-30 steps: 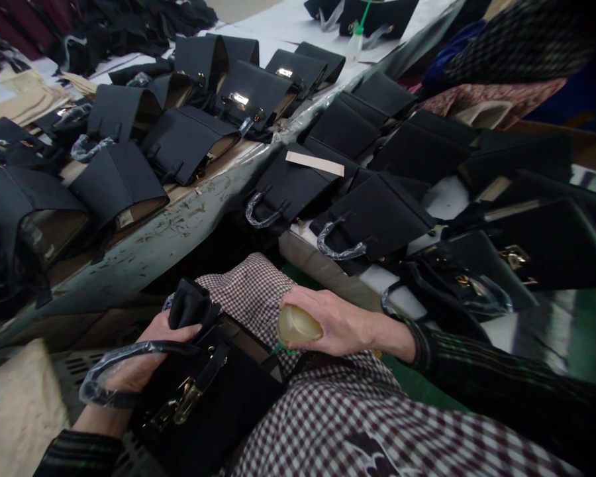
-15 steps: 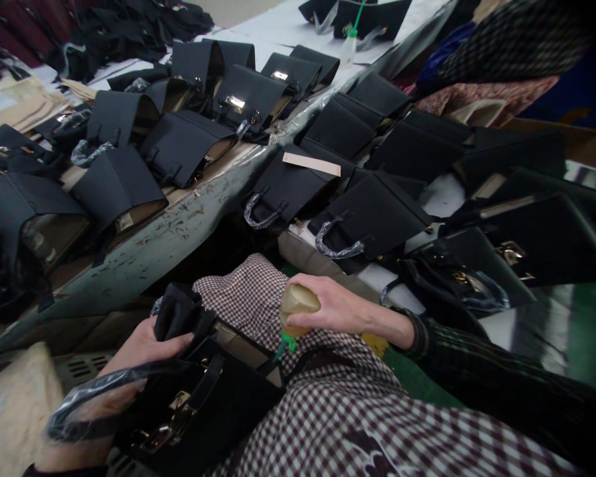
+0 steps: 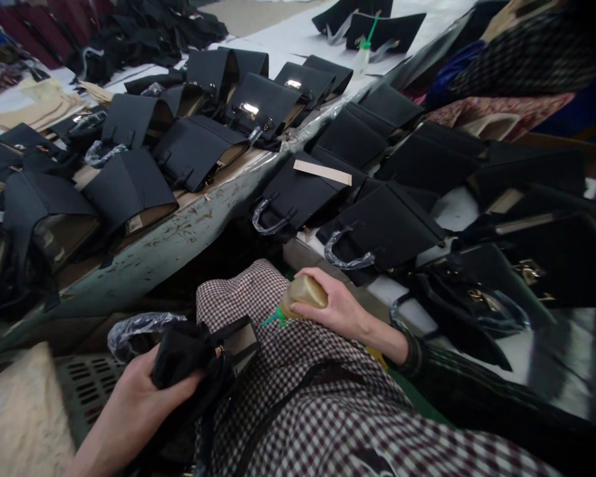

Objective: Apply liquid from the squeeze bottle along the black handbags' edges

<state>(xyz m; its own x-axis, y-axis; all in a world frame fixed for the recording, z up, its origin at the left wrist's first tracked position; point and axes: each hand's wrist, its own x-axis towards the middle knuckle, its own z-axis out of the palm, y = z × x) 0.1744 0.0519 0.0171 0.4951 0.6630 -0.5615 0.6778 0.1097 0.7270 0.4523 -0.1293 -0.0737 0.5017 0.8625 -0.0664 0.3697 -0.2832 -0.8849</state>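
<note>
A: That bench (image 3: pixel 193 228) is loaded with black handbags (image 3: pixel 198 149), some with plastic-wrapped handles (image 3: pixel 104 154). What's in the hands, though?

B: Left hand (image 3: pixel 142 394) is closed tight on a dark bag (image 3: pixel 183 354), held over the checked apron (image 3: pixel 246 291). Right hand (image 3: pixel 335 305) is wrapped round a squeeze bottle (image 3: pixel 305 296), tilted, green nozzle (image 3: pixel 273 317) near the bag. Can't tell if they touch.

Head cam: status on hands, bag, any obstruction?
Left hand gripping black bag. Right hand holding squeeze bottle, green nozzle pointing toward bag. No obstruction visible between nozzle and bag.
</note>
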